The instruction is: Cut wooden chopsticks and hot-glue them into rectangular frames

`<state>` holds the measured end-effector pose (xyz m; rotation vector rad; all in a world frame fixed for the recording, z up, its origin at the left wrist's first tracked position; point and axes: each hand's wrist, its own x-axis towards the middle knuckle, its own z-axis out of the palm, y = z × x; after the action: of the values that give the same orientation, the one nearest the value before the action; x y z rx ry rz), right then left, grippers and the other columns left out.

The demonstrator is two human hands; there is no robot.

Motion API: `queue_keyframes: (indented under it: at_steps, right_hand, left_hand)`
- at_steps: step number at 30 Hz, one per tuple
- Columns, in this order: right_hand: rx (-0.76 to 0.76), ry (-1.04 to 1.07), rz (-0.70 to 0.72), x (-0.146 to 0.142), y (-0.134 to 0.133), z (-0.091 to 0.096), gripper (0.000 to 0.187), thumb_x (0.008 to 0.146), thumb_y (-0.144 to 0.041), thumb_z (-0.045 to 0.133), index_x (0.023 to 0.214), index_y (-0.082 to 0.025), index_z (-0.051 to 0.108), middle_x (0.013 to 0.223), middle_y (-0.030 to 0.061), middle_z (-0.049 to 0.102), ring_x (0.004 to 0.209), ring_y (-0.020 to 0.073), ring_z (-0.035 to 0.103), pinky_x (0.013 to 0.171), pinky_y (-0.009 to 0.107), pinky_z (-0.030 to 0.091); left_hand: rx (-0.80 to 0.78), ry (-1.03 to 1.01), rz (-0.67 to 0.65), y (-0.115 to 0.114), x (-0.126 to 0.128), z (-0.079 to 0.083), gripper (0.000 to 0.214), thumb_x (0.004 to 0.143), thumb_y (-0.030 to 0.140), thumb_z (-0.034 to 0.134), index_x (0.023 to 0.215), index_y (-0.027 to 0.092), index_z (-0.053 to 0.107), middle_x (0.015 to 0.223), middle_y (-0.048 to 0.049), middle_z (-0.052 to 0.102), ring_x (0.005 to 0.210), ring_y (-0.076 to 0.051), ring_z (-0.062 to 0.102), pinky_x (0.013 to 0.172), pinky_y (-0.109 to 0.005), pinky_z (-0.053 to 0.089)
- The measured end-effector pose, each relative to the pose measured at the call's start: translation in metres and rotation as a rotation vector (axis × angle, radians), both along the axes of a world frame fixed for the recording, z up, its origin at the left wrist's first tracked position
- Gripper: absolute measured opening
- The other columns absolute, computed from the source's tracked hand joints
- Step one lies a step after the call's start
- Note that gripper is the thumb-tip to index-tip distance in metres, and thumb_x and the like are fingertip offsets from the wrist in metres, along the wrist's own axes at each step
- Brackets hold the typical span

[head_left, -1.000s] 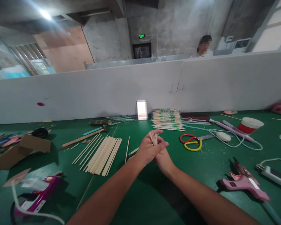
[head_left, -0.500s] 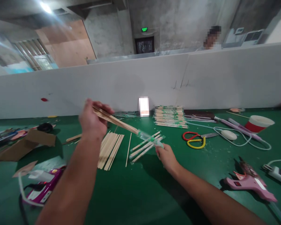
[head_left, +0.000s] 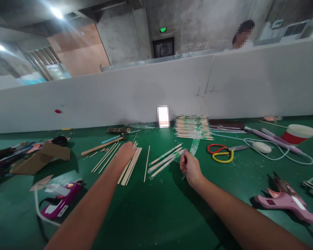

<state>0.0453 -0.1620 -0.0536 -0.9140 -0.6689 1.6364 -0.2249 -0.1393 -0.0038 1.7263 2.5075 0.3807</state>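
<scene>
My left hand [head_left: 126,155] is low over a spread of bare wooden chopsticks [head_left: 131,168], its fingers closed and mostly hidden from me; a few stick ends show just past them. My right hand [head_left: 191,168] pinches a clear plastic wrapper with green print [head_left: 195,144], which stands up from the fist. Between the hands lie several wrapped chopsticks [head_left: 164,161], slanting on the green table. One loose chopstick [head_left: 146,164] lies apart, left of them. More bare sticks [head_left: 105,158] are left of my left hand.
At the back is a stack of wrapped chopsticks [head_left: 191,126]. Scissors [head_left: 220,153], a pink glue gun [head_left: 285,203] and a red-white cup [head_left: 299,133] are on the right. On the left are a hammer [head_left: 101,145], cardboard [head_left: 43,158] and a purple power strip [head_left: 64,199]. A person [head_left: 242,34] is beyond the partition.
The chopsticks have come out of the wrapper. My left hand has moved down to the bare sticks; my right hand keeps the wrapper, now upright and apart from them. The view has shifted slightly.
</scene>
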Motion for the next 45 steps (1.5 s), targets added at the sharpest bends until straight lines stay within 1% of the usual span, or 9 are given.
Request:
queue_keyframes:
  at_steps: [5, 10, 15, 20, 26, 29, 33, 41, 45]
  right_hand:
    - [-0.001, 0.026, -0.026, -0.001, 0.002, -0.001, 0.042, 0.077, -0.048, 0.054, 0.049, -0.021, 0.039, 0.035, -0.0098, 0.025, 0.03, 0.0052, 0.021, 0.032, 0.02, 0.015]
    - [0.02, 0.053, -0.107, -0.001, 0.002, 0.0, 0.04, 0.078, -0.047, 0.052, 0.051, -0.021, 0.039, 0.037, -0.0099, 0.027, 0.031, 0.0052, 0.022, 0.033, 0.02, 0.016]
    - [0.052, 0.045, -0.191, 0.006, 0.003, 0.002, 0.041, 0.081, -0.051, 0.046, 0.053, -0.022, 0.038, 0.039, -0.0101, 0.026, 0.032, 0.0058, 0.023, 0.034, 0.02, 0.021]
    - [0.049, -0.009, -0.21, 0.011, 0.009, 0.005, 0.036, 0.078, -0.049, 0.054, 0.058, -0.021, 0.043, 0.039, -0.0106, 0.029, 0.032, 0.0056, 0.023, 0.033, 0.02, 0.019]
    - [0.063, -0.084, -0.197, 0.01, 0.011, 0.016, 0.033, 0.064, -0.044, 0.074, 0.075, -0.018, 0.057, 0.043, -0.0093, 0.043, 0.034, 0.0048, 0.028, 0.032, 0.019, 0.018]
    - [0.101, -0.064, -0.159, 0.011, 0.01, 0.023, 0.036, 0.064, -0.043, 0.074, 0.083, -0.016, 0.059, 0.049, -0.0075, 0.049, 0.037, 0.0056, 0.036, 0.033, 0.018, 0.024]
    - [0.198, -0.01, -0.108, 0.012, 0.007, 0.032, 0.033, 0.065, -0.043, 0.073, 0.077, -0.016, 0.057, 0.046, -0.0087, 0.046, 0.033, 0.0064, 0.037, 0.03, 0.019, 0.028]
    - [0.429, -0.042, 0.14, 0.021, 0.005, 0.054, 0.032, 0.073, -0.04, 0.067, 0.055, -0.019, 0.051, 0.034, -0.0062, 0.042, 0.027, 0.011, 0.038, 0.028, 0.026, 0.036]
    - [0.409, -0.123, 0.189, 0.025, 0.009, 0.057, 0.029, 0.069, -0.041, 0.07, 0.059, -0.016, 0.058, 0.037, -0.0039, 0.048, 0.027, 0.0107, 0.039, 0.029, 0.024, 0.033]
  left_hand:
    - [0.049, 0.095, -0.112, -0.006, 0.012, 0.001, 0.038, 0.081, 0.031, 0.051, 0.111, 0.009, 0.058, 0.115, -0.0204, 0.06, 0.114, -0.032, 0.052, 0.095, -0.039, 0.038]
    - [0.026, 0.113, -0.435, -0.017, 0.086, -0.002, 0.051, 0.079, 0.044, 0.056, 0.122, 0.017, 0.052, 0.122, -0.0127, 0.056, 0.115, -0.026, 0.051, 0.097, -0.033, 0.038]
    - [-0.16, 0.097, -0.487, -0.008, 0.145, -0.018, 0.032, 0.067, 0.021, 0.062, 0.099, 0.013, 0.06, 0.1, -0.0176, 0.063, 0.098, -0.032, 0.06, 0.081, -0.038, 0.046]
    - [-0.182, 0.003, -0.439, 0.001, 0.147, -0.018, 0.02, 0.068, 0.014, 0.056, 0.088, 0.013, 0.058, 0.092, -0.0193, 0.065, 0.087, -0.032, 0.064, 0.071, -0.037, 0.047]
    - [-0.067, -0.244, -0.509, -0.023, 0.162, -0.007, 0.022, 0.089, 0.029, 0.034, 0.081, 0.019, 0.052, 0.082, -0.0087, 0.065, 0.072, -0.018, 0.064, 0.062, -0.026, 0.045]
    - [-0.064, -0.699, -0.552, -0.032, 0.17, -0.003, 0.044, 0.092, 0.05, 0.022, 0.075, 0.018, 0.048, 0.064, -0.0024, 0.059, 0.044, -0.011, 0.052, 0.045, -0.021, 0.04]
    - [-0.054, -1.309, -0.58, -0.034, 0.17, 0.002, 0.051, 0.08, 0.065, 0.044, 0.077, 0.015, 0.052, 0.061, -0.0021, 0.058, 0.041, -0.01, 0.05, 0.042, -0.022, 0.04]
    - [0.099, -1.426, -0.647, -0.039, 0.174, 0.008, 0.041, 0.08, 0.055, 0.055, 0.078, 0.014, 0.057, 0.063, -0.0032, 0.062, 0.055, -0.014, 0.059, 0.059, -0.028, 0.049]
    - [0.192, -1.387, -0.673, -0.042, 0.181, 0.003, 0.036, 0.079, 0.044, 0.06, 0.1, 0.015, 0.057, 0.062, 0.0016, 0.059, 0.054, -0.012, 0.056, 0.058, -0.027, 0.048]
